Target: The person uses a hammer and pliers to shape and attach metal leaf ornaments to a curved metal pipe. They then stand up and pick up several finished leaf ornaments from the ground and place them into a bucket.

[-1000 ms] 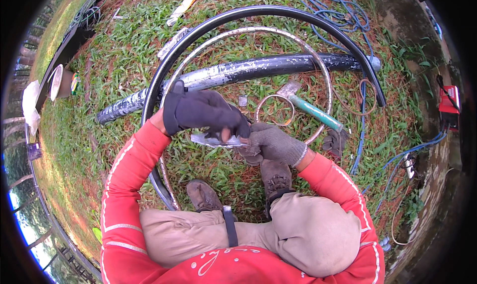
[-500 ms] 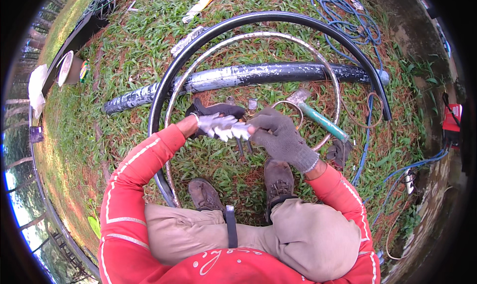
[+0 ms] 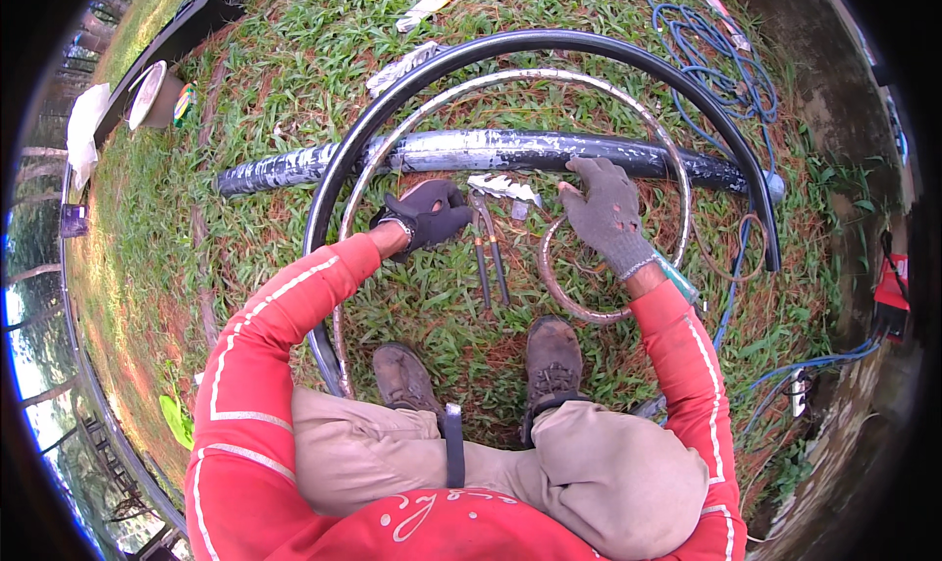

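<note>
My left hand (image 3: pixel 430 214), in a dark glove, hovers over the grass with its fingers loosely bent and apart; nothing shows in it. Right of its fingertips lies a pair of long-handled pliers (image 3: pixel 488 252) with orange bands on the handles. A crumpled silver-white strip with a jagged edge (image 3: pixel 504 187) rests by the jaws. My right hand (image 3: pixel 606 213), in a worn grey glove with holes, is open, fingers apart, beside the thick pipe. Under its wrist shows the green handle (image 3: pixel 677 279) of a tool whose head is hidden. A rusty ring (image 3: pixel 561 291) lies below this hand.
A black hose (image 3: pixel 559 39) and a thin pale hoop (image 3: pixel 535 75) arch around the black-and-silver pipe (image 3: pixel 461 151). Blue cable (image 3: pixel 721 71) lies coiled at far right. A pale bucket (image 3: pixel 154 98) stands at far left; a red-and-black box (image 3: pixel 891 291) is by the right wall.
Both hands have parted and let go of the silver-white strip, which now lies on the grass. My right hand has moved right and up, uncovering the pliers. The view has shifted slightly.
</note>
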Available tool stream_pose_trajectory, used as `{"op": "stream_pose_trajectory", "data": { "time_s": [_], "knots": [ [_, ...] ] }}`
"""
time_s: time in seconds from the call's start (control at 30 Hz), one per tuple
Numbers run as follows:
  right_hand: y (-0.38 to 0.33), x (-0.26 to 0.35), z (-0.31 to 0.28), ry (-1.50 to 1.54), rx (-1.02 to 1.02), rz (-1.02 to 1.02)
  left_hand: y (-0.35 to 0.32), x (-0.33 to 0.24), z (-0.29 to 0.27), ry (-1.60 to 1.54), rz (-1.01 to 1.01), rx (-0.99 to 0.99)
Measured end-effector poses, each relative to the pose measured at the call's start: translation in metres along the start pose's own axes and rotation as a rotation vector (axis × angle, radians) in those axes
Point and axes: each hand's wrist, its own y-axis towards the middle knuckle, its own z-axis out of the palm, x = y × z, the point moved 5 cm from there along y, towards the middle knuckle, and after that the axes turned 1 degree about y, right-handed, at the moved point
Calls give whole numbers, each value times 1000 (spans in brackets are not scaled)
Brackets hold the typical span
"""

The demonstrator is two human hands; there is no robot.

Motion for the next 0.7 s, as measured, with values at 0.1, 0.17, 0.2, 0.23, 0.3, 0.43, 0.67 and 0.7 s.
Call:
{"op": "stream_pose_trajectory", "data": {
  "time_s": [0.1, 0.17, 0.2, 0.23, 0.3, 0.43, 0.67, 0.7],
  "knots": [
    [-14, -5, -3, 51, -39, -116, -3, -20, -12, 163, 289, -325],
    [-33, 10, -1, 134, -53, -140, 2, -34, -7, 269, 407, -391],
    [-43, 24, 0, 229, -73, -168, -2, -45, -6, 366, 601, -536],
    [-53, 41, -1, 286, -24, -196, -6, -53, -3, 471, 789, -685],
    [-73, 67, 0, 389, 101, -215, 13, -42, 10, 664, 778, -538],
    [-111, 81, 10, 445, 343, -184, 53, -24, 24, 637, 517, -374],
    [-144, 85, 32, 368, 609, -231, 31, -50, -20, 214, 482, -354],
    [-144, 87, 31, 377, 609, -243, 27, -53, -31, 189, 509, -469]
  ]
}}
